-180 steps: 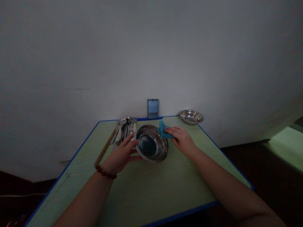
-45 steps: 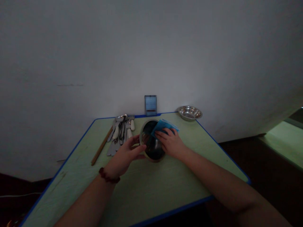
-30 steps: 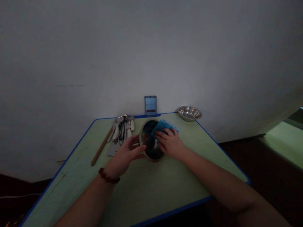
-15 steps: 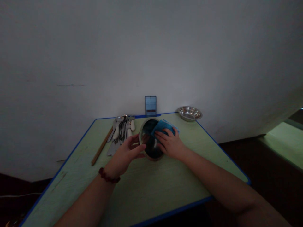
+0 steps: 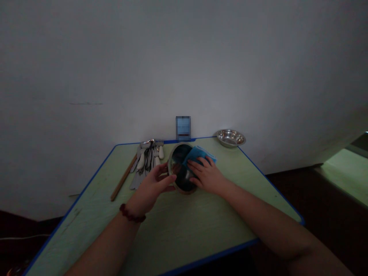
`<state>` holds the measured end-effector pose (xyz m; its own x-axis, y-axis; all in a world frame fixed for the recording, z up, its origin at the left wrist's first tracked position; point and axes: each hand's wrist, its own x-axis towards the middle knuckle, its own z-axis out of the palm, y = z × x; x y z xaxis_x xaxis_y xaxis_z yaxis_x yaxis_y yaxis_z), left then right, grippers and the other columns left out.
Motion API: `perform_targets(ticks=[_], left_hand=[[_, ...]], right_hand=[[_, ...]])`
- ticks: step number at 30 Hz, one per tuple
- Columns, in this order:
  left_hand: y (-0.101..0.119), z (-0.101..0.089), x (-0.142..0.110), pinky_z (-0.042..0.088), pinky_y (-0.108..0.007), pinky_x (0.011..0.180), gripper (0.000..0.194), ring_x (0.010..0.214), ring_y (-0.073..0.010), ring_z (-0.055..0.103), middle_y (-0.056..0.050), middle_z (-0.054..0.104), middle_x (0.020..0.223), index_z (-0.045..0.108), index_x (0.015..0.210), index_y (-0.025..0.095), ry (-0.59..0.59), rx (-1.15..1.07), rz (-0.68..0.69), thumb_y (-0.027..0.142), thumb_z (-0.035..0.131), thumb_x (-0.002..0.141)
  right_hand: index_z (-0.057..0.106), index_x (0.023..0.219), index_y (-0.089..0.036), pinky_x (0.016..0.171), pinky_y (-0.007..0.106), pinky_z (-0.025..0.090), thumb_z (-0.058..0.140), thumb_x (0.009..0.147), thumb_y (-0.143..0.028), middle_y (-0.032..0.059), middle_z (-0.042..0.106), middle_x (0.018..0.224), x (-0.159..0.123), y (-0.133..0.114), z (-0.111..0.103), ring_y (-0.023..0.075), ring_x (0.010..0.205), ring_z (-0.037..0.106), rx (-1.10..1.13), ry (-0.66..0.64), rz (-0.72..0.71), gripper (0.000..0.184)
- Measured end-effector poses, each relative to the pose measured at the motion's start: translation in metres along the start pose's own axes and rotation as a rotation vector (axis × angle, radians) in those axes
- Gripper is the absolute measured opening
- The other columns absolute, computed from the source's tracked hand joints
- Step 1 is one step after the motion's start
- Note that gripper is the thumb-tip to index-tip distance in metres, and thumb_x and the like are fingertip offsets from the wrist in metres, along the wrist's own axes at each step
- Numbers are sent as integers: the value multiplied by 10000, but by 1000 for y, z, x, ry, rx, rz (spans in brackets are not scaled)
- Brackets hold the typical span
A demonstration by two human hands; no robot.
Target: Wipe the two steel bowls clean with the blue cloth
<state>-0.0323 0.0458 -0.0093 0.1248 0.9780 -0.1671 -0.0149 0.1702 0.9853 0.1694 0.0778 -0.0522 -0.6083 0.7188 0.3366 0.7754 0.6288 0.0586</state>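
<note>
"Head view: left hand (image 5: 153, 184)?"
"Clamped on round silver metal bowl (image 5: 181, 172), nine o'clock rim. Bowl tilted, over pale green, blue-edged tabletop (image 5: 184, 230)."
"Right hand (image 5: 207, 176)?"
"Closed on folded blue cloth (image 5: 197, 153), across bowl's two o'clock side."

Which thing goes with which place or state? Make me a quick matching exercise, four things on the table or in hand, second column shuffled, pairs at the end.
Things
1. blue cloth
2. held bowl
3. wooden stick
4. other metal bowl

Places and states
A. at the far right corner of the table
B. tilted, gripped at its rim by the left hand
C. directly under the fingers of the right hand
D. along the left side of the cutlery pile

Pairs: 1-C, 2-B, 3-D, 4-A
</note>
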Motion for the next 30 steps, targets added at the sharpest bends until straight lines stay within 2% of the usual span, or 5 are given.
perform_targets(ticks=[7,16,30], left_hand=[[0,1,-1,569,-293,664,390,1011,-245,614,-105,599,1180,515,1049,174,20,7,18,228,654,688],[-7,-3,3,579,-300,676,402,978,-227,631,-86,623,1141,510,1081,201,15,0,41,249,651,707],[-6,-1,2,563,-269,659,447,1004,-228,618,-84,638,1122,479,1115,200,11,-68,21,233,655,706]], right_hand=[[450,1302,-168,1013,503,224,413,883,-427,67,458,1357,0,0,0,287,1195,362,-1,5,-1,494],[444,1305,-153,1021,510,204,379,895,-434,39,436,1377,1,-1,-1,296,1198,342,9,2,8,502],[446,1303,-154,1013,497,221,373,898,-437,42,441,1373,1,-2,-1,291,1200,343,13,1,10,500]])
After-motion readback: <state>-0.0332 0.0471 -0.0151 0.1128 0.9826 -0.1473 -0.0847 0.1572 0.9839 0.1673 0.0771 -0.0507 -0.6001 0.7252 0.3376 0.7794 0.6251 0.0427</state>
